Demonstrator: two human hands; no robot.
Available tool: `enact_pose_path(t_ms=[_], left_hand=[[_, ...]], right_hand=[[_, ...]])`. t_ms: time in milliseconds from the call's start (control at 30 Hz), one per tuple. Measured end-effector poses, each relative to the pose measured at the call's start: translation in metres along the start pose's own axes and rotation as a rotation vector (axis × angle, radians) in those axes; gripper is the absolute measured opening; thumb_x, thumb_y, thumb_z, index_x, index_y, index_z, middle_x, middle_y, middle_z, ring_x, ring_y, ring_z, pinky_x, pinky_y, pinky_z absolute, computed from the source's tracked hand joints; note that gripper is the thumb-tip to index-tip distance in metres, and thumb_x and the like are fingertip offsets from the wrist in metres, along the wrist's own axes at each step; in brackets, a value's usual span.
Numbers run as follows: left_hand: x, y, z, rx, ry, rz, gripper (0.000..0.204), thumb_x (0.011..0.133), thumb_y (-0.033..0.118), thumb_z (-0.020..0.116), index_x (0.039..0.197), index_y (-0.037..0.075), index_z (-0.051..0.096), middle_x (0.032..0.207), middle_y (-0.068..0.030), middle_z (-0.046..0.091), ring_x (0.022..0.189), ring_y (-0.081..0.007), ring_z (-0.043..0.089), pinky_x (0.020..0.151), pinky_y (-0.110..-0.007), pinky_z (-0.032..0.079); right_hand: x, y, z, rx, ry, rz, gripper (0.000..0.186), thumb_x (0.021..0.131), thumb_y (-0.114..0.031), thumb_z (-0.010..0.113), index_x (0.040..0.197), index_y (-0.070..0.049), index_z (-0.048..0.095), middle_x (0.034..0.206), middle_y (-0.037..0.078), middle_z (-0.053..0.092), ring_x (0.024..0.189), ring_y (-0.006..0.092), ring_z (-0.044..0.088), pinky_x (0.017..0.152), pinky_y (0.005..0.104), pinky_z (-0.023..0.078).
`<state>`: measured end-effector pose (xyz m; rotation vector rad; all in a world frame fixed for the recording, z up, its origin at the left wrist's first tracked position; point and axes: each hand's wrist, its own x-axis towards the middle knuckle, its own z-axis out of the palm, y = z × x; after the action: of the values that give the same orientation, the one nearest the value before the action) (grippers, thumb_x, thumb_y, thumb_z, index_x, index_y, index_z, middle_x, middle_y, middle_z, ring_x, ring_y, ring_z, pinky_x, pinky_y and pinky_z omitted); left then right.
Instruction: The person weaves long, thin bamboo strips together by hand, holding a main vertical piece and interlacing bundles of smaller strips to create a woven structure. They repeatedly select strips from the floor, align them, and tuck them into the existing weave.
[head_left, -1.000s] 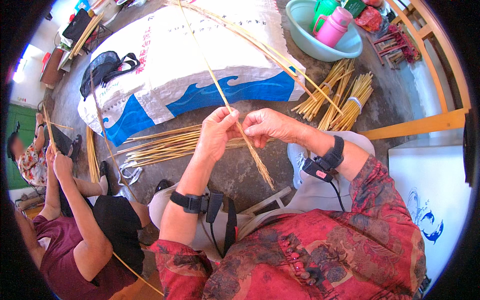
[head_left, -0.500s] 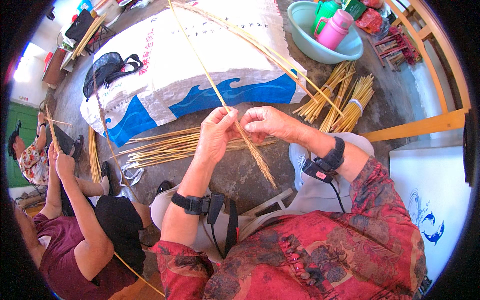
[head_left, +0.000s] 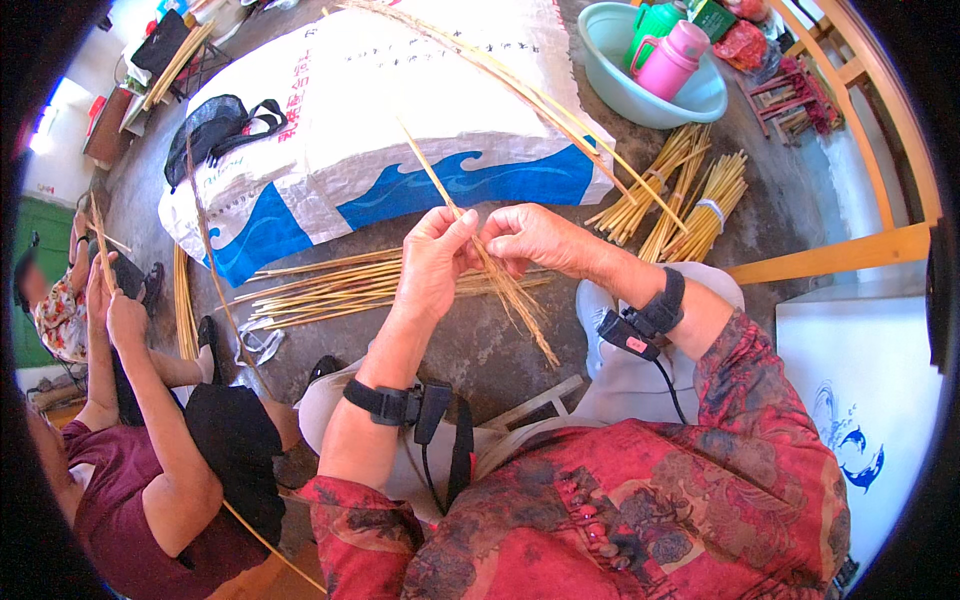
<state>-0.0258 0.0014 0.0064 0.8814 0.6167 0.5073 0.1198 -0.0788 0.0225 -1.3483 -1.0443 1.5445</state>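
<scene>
Between my hands is a dry yellow stalk (head_left: pixel 432 170) with a feathery tassel (head_left: pixel 522 318) hanging below. My left hand (head_left: pixel 432 255) pinches it between thumb and fingers. My right hand (head_left: pixel 540 240) is closed too, its bent fingertips at the same stalk, just beside the left thumb; those fingers are partly hidden. The stalk leans up and to the left, over the blue wave print of a white woven sack (head_left: pixel 400 90). Beneath my hands, a row of loose yellow stalks (head_left: pixel 335 290) lies on the floor.
At the right lie tied stalk bundles (head_left: pixel 722 200), near a pale blue basin (head_left: pixel 600 80) with pink and green flasks. Long stalks (head_left: pixel 560 115) and a black bag (head_left: pixel 215 135) rest on the sack. Left, a person in maroon (head_left: pixel 150 480) holds stalks; another sits behind.
The stalk's upper end, which ran to the picture's top edge, now ends over the sack. The tassel looks looser and hangs slightly further right. My hands have barely moved.
</scene>
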Motion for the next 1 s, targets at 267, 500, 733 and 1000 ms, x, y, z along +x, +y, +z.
enact_pose_path(t_ms=[267, 500, 733, 1000], left_hand=[[0.0002, 0.0036, -0.0028, -0.040, -0.024, -0.019, 0.009, 0.083, 0.017, 0.056, 0.082, 0.009, 0.052, 0.070, 0.0023, 0.052, 0.060, -0.0086, 0.052, 0.052, -0.025, 0.048], [0.0010, 0.0022, -0.0036, -0.086, -0.017, -0.002, 0.009, 0.082, 0.016, 0.057, 0.083, 0.009, 0.052, 0.070, 0.0021, 0.052, 0.059, -0.0084, 0.052, 0.051, -0.025, 0.047], [0.0001, 0.0007, 0.0014, -0.054, 0.060, 0.020, 0.012, 0.080, 0.016, 0.060, 0.081, 0.008, 0.052, 0.066, 0.0025, 0.050, 0.053, -0.0061, 0.047, 0.046, -0.024, 0.044], [-0.0037, 0.0045, -0.0018, 0.007, -0.092, -0.038, 0.012, 0.082, 0.014, 0.056, 0.091, 0.007, 0.051, 0.077, 0.0009, 0.051, 0.065, -0.0082, 0.050, 0.061, -0.028, 0.048]], right_hand=[[0.0002, -0.0035, -0.0036, 0.128, -0.096, 0.008, 0.017, 0.081, -0.019, 0.054, 0.083, -0.002, 0.054, 0.068, 0.001, 0.052, 0.057, 0.0064, 0.049, 0.051, 0.0190, 0.042], [-0.0011, -0.0035, 0.0019, 0.337, -0.050, 0.080, 0.012, 0.077, -0.014, 0.054, 0.079, -0.003, 0.055, 0.064, 0.001, 0.053, 0.046, 0.0065, 0.046, 0.043, 0.0186, 0.037], [0.0017, 0.0009, 0.0032, 0.159, -0.008, 0.000, 0.011, 0.073, -0.011, 0.059, 0.079, -0.002, 0.055, 0.064, 0.000, 0.051, 0.049, 0.0061, 0.046, 0.044, 0.0191, 0.037], [-0.0026, -0.0049, -0.0003, 0.138, 0.005, 0.037, 0.014, 0.076, -0.014, 0.056, 0.082, -0.001, 0.056, 0.066, 0.000, 0.053, 0.053, 0.0069, 0.050, 0.048, 0.0205, 0.043]])
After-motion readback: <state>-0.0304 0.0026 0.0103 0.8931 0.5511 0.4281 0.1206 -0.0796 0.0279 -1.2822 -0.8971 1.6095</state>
